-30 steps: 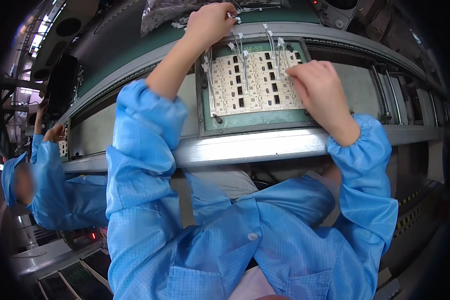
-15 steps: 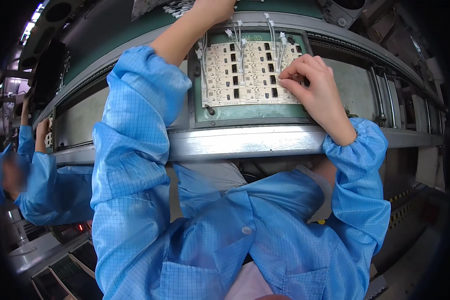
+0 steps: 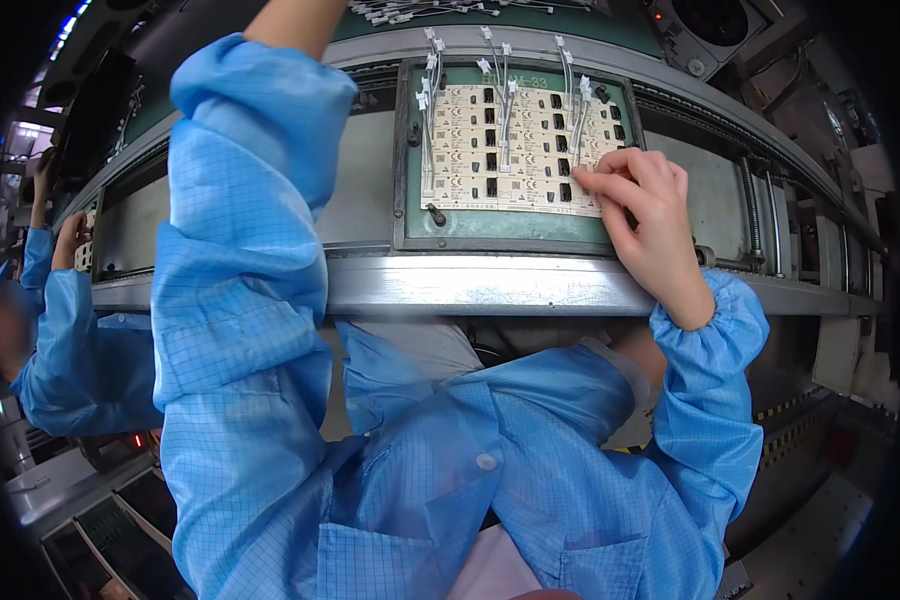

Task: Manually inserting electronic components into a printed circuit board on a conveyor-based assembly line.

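A pale panel of circuit boards lies in a green carrier in front of me, with rows of small black components on it. Several thin white cables with white plugs rise from the boards, their upper ends lying past the carrier's far edge. At the panel's right side, my right hand is closed, thumb and index finger pinched at the lower end of a white cable. The fingers partly hide that connector. My left arm reaches away past the upper edge, so the left hand is out of sight.
A metal rail runs along the near side of the conveyor. Beyond the far rail, a pile of loose white cables lies on a green surface. A co-worker in blue works at the left; a round black device stands far right.
My left hand has moved up and left, out of the picture. My right hand has come slightly down, its fingers still pinched at the cable's lower end. The whole view has shifted a little.
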Demonstrator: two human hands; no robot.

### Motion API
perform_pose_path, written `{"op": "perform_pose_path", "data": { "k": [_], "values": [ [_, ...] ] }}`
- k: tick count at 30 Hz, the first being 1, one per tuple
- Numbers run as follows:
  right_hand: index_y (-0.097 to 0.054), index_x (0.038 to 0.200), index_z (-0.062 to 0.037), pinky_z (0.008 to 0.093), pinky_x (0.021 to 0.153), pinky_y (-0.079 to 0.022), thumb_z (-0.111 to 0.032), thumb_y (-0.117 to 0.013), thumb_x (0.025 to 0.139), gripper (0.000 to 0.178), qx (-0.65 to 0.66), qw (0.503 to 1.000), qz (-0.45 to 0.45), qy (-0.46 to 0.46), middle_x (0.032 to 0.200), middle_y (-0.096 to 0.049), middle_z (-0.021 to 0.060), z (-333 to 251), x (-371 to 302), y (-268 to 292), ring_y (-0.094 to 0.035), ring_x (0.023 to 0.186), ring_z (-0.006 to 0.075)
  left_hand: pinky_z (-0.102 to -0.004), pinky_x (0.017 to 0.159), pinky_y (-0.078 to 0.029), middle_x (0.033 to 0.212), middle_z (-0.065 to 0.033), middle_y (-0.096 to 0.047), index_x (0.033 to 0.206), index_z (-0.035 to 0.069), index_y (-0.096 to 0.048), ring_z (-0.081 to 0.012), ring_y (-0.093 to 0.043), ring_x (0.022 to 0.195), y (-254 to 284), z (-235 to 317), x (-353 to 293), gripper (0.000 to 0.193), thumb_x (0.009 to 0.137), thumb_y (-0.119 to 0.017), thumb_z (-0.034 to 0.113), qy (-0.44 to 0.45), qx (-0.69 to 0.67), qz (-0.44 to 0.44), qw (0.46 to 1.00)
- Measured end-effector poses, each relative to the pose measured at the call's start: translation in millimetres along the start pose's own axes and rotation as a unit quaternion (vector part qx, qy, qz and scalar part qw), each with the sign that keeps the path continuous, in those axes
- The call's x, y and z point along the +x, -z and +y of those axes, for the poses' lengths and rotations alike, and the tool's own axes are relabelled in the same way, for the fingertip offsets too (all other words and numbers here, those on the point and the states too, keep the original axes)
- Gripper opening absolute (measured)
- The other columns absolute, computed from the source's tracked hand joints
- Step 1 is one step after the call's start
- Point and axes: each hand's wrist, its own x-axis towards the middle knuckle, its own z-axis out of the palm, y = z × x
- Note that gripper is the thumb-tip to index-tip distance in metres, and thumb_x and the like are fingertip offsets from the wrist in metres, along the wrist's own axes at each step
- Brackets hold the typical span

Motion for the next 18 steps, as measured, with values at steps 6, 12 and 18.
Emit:
{"op": "perform_pose_path", "data": {
  "k": [6,12,18],
  "values": [
    [-0.073,0.105,-0.008,0.0392,0.098,-0.033,0.003,-0.06,0.078,0.032,-0.075,0.995,-0.046,0.05,0.104,-0.059,0.0059,-5.4,9.6,13.0,-0.054,0.102,0.0236,-0.0288,0.068,-0.052,0.084,-0.0102,-0.068,0.098,-0.006,-0.065,-0.017,-0.065,0.075,61.2,2.8,-11.2,0.024,0.085,-0.067,0.014,0.113,-0.249,-0.043,0.961],
    [-0.072,0.1,-0.006,0.0384,0.092,-0.04,0.0,-0.059,0.08,0.025,0.004,0.989,-0.144,0.033,0.101,-0.06,0.0077,28.6,40.3,25.2,-0.056,0.098,0.0257,-0.0308,0.069,-0.051,0.087,-0.0109,-0.069,0.097,0.001,-0.068,-0.0193,-0.066,0.077,84.1,76.7,-111.9,0.014,0.084,-0.066,0.004,-0.165,-0.13,-0.035,0.977],
    [-0.071,0.102,-0.0148,0.0435,0.083,-0.048,-0.024,-0.058,0.089,0.021,-0.093,0.988,0.083,-0.085,0.101,-0.066,0.008,112.9,132.2,-36.4,-0.063,0.097,0.0297,-0.0388,0.08,-0.037,0.081,-0.0038,-0.055,0.088,0.01,-0.061,-0.022,-0.056,0.08,75.6,111.9,-242.5,0.009,0.079,-0.06,0.01,-0.264,0.054,-0.201,0.942]
  ]
}}
